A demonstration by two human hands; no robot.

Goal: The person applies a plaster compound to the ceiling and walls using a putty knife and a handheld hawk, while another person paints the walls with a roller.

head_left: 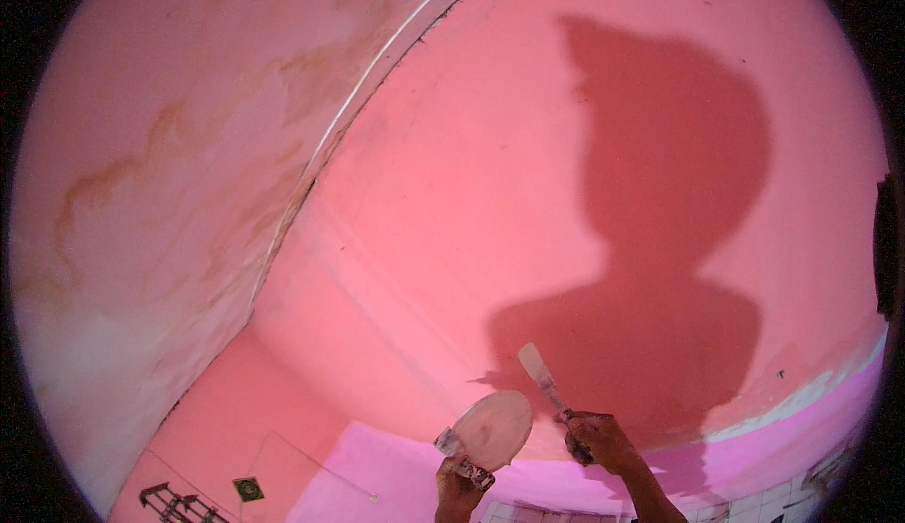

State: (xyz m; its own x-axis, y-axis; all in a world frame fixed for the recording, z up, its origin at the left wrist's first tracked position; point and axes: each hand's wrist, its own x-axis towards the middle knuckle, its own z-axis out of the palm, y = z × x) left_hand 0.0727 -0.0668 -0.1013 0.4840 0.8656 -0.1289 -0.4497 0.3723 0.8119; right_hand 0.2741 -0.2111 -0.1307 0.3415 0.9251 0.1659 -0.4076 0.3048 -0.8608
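Observation:
My right hand (592,440) grips a putty knife (535,365), its pale blade tilted up to the left in front of the pink wall (424,193). To its lower left, my left hand (457,485) is closed around the handle of a scraper (449,440), together with a pale, smeared round board (495,424); how the two join is hard to make out. A large shadow (674,165) of a head and shoulders lies on the wall behind the tools.
A stained ceiling (132,193) fills the left, edged by a cracked seam and white line. A magenta band (330,476) runs low on the walls above white tiles (735,509). A dark rack (174,504) and small diamond-shaped plaque (247,488) are at lower left.

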